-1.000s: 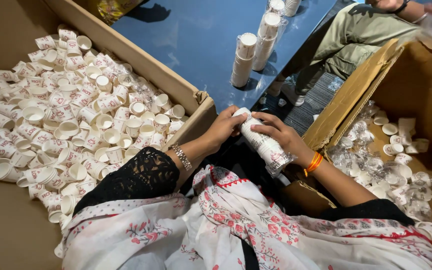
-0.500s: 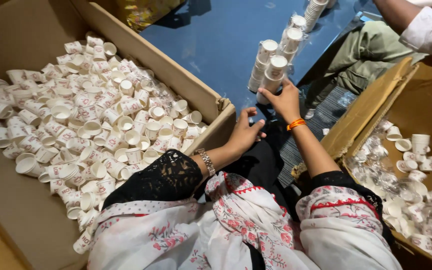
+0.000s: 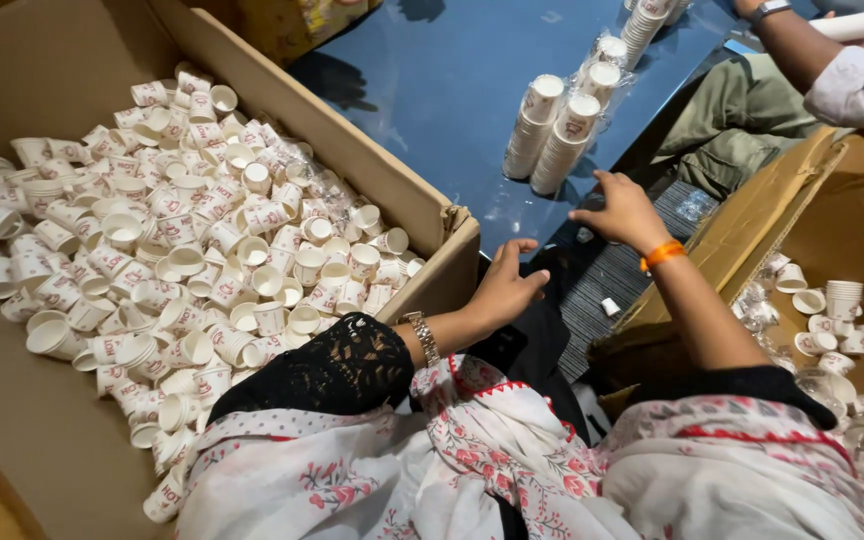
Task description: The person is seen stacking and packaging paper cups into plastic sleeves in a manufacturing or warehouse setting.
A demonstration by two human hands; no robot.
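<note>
The wrapped stacks of paper cups (image 3: 560, 135) stand upright on the blue bench (image 3: 432, 90) in the upper middle of the frame, several white columns pressed together inside clear film, their long axes near vertical and leaning slightly toward the upper right. They lie up and to the left of the right hand (image 3: 624, 208), which is the nearer of the two: it hovers just below their bases, near but apart from them. That hand is open, fingers spread and a little curled, palm down, and it holds nothing; an orange band sits on its wrist.

The left hand (image 3: 505, 285) is lower and further left, well short of the stacks, by the corner of the big cardboard box (image 3: 392, 200). It too is open and empty, fingers loosely fanned, with a metal watch on the wrist above a black lace sleeve.

The big box fills the left of the frame and holds a heap of loose paper cups (image 3: 182, 250). A second cardboard box (image 3: 752, 225) at the right edge holds fewer cups. At the upper right, another person's arm in a white sleeve (image 3: 857, 90) reaches in over olive trousers.
</note>
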